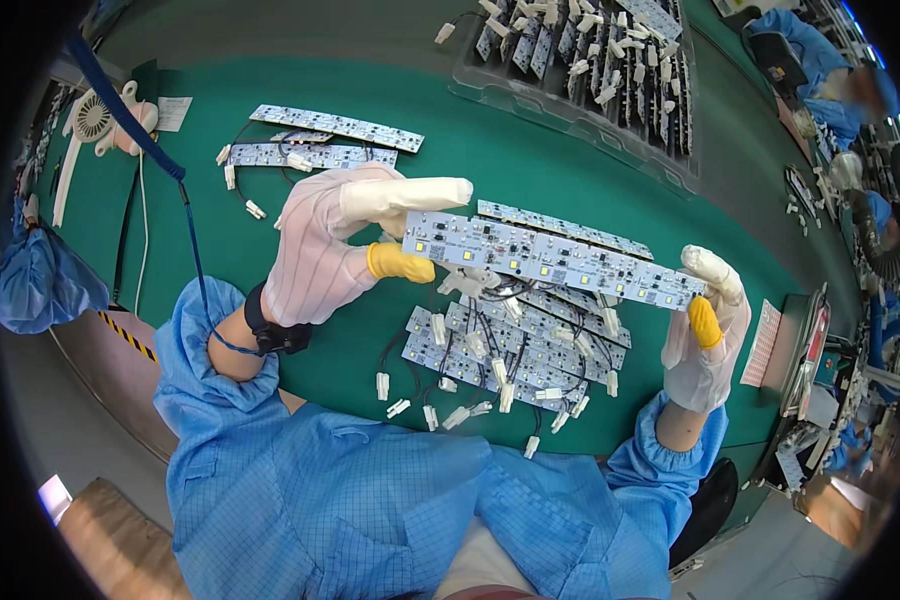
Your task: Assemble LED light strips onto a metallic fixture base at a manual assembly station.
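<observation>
Between my two gloved hands I hold a long white LED circuit board above the mat, its component side facing me. My left hand pinches its left end, yellow-covered thumb below and white-covered fingers on top. At the board's right end, my right hand grips with its yellow thumb and white-tipped fingers. Under the held board lies a pile of similar LED boards, with dark wires and white connectors spread toward me. The held board hides part of this pile. Another few LED boards rest beyond my left hand.
A clear plastic tray packed with upright boards stands at the far right of the green mat. A small white fan sits far left. A blue wrist-strap cord runs to my left wrist. Another person in blue is at upper right.
</observation>
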The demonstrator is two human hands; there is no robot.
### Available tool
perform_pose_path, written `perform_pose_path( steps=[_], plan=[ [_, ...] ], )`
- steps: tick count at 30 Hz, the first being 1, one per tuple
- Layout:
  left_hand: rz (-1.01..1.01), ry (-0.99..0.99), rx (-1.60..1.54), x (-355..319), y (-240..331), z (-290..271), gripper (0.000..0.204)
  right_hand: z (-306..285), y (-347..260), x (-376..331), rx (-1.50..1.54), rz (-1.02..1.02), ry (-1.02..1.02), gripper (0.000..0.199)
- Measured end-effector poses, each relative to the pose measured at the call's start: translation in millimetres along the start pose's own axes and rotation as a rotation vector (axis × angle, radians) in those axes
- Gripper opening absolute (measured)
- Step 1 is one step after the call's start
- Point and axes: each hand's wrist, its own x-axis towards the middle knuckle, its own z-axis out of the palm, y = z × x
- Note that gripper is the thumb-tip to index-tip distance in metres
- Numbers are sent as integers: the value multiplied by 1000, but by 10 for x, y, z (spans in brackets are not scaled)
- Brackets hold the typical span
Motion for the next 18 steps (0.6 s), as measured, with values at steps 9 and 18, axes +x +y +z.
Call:
perform_pose_path(
  steps=[9, 18],
  plan=[
    [-172, -6, -6, -27, -6, -3, 59, 49, 20, -3, 159, -37, -97, 46],
    [-95, 170, 77, -13, -84, 53, 55, 2, -73, -40, 98, 23, -131, 44]
  ],
)
